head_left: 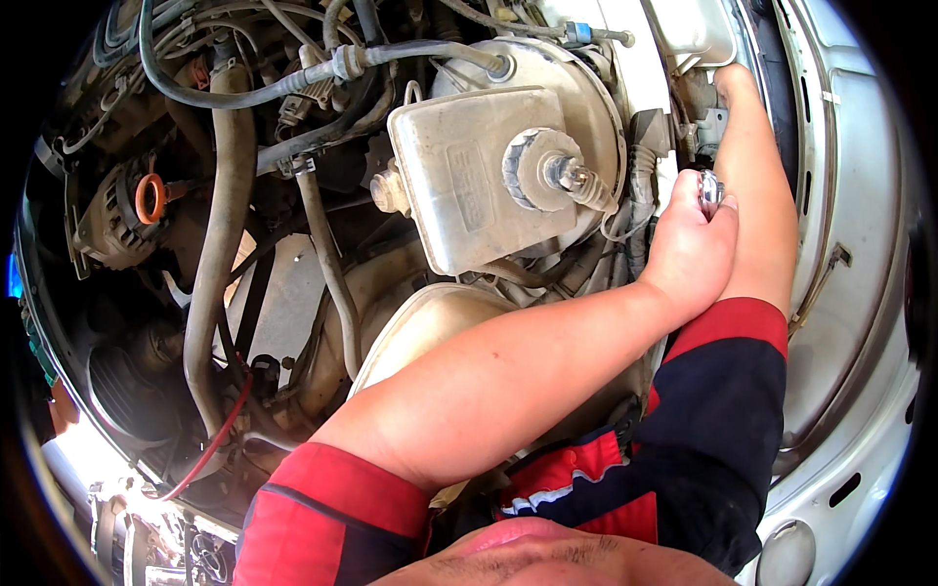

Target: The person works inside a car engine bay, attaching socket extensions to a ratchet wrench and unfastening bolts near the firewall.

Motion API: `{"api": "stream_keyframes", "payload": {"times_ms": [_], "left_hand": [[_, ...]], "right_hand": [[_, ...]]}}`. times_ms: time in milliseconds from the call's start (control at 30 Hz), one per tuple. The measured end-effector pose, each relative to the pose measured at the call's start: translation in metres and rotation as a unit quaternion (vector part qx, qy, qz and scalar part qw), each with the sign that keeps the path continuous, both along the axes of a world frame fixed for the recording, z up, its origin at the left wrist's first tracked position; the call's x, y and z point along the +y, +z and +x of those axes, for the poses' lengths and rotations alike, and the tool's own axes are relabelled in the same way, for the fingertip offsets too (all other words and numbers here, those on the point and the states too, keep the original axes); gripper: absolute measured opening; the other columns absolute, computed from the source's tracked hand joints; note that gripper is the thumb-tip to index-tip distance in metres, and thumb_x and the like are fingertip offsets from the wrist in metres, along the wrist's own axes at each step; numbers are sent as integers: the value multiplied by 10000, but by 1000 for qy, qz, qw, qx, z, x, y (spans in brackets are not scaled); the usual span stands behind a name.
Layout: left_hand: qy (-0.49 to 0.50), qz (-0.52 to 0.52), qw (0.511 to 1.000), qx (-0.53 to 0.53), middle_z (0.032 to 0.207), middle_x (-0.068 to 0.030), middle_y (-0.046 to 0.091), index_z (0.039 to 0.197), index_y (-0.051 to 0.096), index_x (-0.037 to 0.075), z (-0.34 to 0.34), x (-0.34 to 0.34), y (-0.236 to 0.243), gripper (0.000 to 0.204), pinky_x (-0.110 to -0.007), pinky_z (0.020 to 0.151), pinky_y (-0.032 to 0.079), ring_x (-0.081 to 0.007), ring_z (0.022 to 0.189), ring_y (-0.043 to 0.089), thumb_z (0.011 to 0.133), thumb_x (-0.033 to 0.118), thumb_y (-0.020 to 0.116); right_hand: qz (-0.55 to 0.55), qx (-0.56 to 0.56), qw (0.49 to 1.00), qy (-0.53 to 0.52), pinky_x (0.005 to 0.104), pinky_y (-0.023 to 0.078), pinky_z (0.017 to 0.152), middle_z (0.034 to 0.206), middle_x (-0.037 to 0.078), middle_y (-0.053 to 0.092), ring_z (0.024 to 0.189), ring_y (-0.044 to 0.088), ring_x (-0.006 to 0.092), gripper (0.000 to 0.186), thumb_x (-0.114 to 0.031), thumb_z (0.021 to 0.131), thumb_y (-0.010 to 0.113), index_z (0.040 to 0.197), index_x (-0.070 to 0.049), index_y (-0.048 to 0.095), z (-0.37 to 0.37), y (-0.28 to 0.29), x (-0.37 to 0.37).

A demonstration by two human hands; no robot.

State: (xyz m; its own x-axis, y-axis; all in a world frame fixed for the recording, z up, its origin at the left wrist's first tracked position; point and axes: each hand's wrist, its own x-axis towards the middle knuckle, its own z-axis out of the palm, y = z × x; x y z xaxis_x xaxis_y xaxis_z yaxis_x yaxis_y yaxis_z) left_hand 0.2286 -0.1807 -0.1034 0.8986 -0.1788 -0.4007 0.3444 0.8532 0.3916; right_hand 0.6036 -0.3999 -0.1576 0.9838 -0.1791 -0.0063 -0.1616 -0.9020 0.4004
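My left hand (692,239) is closed round a shiny chrome hand tool (711,193); only its rounded metal end shows above the fist, so its exact kind is unclear. That fist sits beside my right forearm (757,210), along the inner side of the car body. My right hand (735,78) reaches deep toward the far right corner of the engine bay, just below a white plastic reservoir (699,37). Its fingers are hidden there. Left of my fist runs a ribbed conduit (640,181).
A translucent fluid reservoir (459,195) with a round cap (537,168) stands before the round brake booster (596,107). Thick hoses (223,254) and an alternator (122,215) fill the left side. The white body edge (850,293) borders the right.
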Motion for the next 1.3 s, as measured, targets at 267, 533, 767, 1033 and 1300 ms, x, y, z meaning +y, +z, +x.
{"api": "stream_keyframes", "payload": {"times_ms": [267, 533, 767, 1033, 1300], "left_hand": [[7, 7, 1000, -9, 787, 13, 529, 1039, 469, 55, 1, -3, -2, 181, -293, 616, 434, -72, 691, 473, 1011, 166, 608], [16, -7, 1000, -5, 787, 15, 520, 1046, 471, 52, 2, -2, -1, 184, -290, 619, 433, -72, 693, 467, 1008, 167, 609], [7, -14, 1000, 4, 791, -51, 571, 1063, 492, 34, 2, 0, 1, 177, -350, 680, 465, -155, 710, 532, 1005, 164, 597], [15, 3, 1000, -9, 801, 25, 521, 1049, 485, 63, 2, -2, 0, 177, -292, 626, 436, -72, 705, 464, 1010, 178, 614], [4, -30, 1000, -9, 786, -64, 579, 1040, 489, 33, 1, 0, 1, 165, -366, 690, 474, -163, 709, 537, 1017, 161, 589]], "right_hand": [[-76, 113, 988, -75, 423, 458, 1101, 1408, 199, 611, 1315, 587, 360, 399, -172, 902, 581, 1268, -88, 714, 16, 0, -2], [-16, 72, 995, -71, 432, 461, 1091, 1392, 214, 617, 1306, 592, 374, 393, -156, 895, 578, 1250, -65, 718, 7, 1, 3], [-100, 144, 984, -35, 468, 505, 879, 1175, 200, 694, 1024, 642, 309, 358, -96, 918, 513, 1198, 8, 711, 6, 5, 11], [-47, 137, 988, -47, 450, 542, 689, 971, 172, 705, 814, 650, 261, 307, -75, 936, 499, 1147, 11, 705, 14, -4, 0], [-13, 36, 998, -44, 433, 531, 626, 928, 155, 712, 723, 653, 256, 287, -117, 918, 541, 1114, -16, 725, -4, 3, 11]]}}
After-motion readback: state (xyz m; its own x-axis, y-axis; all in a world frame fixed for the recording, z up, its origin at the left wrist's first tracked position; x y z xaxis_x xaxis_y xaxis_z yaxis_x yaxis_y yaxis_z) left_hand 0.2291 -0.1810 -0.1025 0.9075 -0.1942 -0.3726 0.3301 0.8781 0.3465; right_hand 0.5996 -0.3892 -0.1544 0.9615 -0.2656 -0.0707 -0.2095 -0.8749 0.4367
